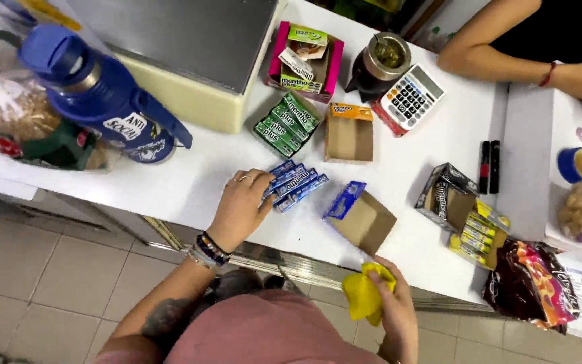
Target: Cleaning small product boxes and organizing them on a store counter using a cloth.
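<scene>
My left hand (240,204) rests on the white counter (183,182), its fingers touching a row of blue candy sticks (296,184). Just to their right lies an empty cardboard display box with a blue flap (364,216). My right hand (393,307) is below the counter edge, shut on a crumpled yellow cloth (364,292). Behind the blue sticks lies a pile of green candy sticks (286,124) beside a small box with an orange flap (349,131).
A big blue thermos (99,94) stands at the left by a metal scale (190,47). A pink box (304,57), a mate cup (384,62), a calculator (412,96), yellow candy sticks (479,232) and a dark snack bag (533,283) crowd the counter. Another person's arm (506,47) reaches in top right.
</scene>
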